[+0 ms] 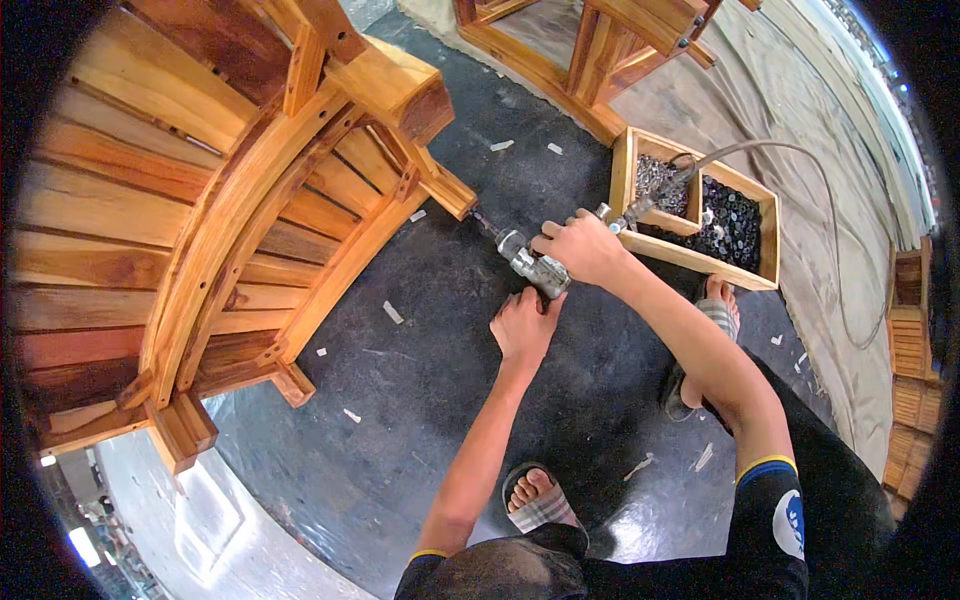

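Part of the power tool (pixel 525 262) is covered by the right hand (pixel 585 248). Left of the tool, the slatted furniture (pixel 110 212) is cut off by the dark rim; beyond the tool, a wooden frame (pixel 545 88) is cropped. Right of the tool, dark pieces (pixel 735 218) are too small to be identified.

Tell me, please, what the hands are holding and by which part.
A silver power tool: the right hand is around its grip, the left hand against the rear of its body.
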Tool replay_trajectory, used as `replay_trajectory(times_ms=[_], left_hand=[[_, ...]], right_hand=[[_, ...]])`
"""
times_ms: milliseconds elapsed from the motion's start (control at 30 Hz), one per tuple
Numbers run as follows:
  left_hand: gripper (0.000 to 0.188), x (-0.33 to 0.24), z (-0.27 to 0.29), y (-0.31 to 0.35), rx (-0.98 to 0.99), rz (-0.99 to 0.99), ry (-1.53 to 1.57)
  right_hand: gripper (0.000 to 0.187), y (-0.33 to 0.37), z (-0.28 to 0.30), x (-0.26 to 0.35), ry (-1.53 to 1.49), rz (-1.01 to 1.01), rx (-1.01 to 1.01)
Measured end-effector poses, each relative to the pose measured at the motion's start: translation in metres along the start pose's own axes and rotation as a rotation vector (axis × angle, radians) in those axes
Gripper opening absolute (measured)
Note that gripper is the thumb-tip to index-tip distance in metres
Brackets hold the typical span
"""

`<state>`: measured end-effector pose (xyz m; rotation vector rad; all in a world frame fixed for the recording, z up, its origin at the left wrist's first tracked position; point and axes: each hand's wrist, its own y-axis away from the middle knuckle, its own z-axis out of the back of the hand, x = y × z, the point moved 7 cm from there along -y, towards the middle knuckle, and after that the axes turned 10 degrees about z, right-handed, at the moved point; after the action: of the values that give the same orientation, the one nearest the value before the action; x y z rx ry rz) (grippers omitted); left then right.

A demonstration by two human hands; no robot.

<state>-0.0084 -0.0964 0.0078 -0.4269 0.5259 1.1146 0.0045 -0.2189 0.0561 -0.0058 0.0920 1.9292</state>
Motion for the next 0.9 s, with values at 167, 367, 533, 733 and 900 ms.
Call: replay_trajectory(times_ms=[167, 367, 533, 733, 900], left_hand=[[0.048, -0.0025, -0.0064, 0.0017, -0.017, -0.017, 0.02], [0.047, -0.0031, -0.0111, 0.002, -0.002, 0.006, 0.011], [0.047, 0.0, -0.0087, 0.0024, -0.016, 0.0, 0.024], [0.047, 0.0006, -0.0099, 0.0029, -0.02, 0.004, 0.052], [0.047, -0.0008, -0.0061, 0.0039, -0.071, -0.016, 0.052]], right_hand=[[0.023, 0.0026, -0.0051, -0.0059, -0.026, 0.026, 0.007], [0.012, 0.0048, -0.0031, -0.0089, -0.039, 0.048, -0.032], [0.013, 0.0024, -0.0027, -0.0067, -0.045, 0.049, -0.032], [0.027, 0.0024, -0.004, -0.0077, -0.067, 0.04, -0.012], [0.026, 0.0015, -0.0034, -0.0069, -0.061, 0.042, -0.002]])
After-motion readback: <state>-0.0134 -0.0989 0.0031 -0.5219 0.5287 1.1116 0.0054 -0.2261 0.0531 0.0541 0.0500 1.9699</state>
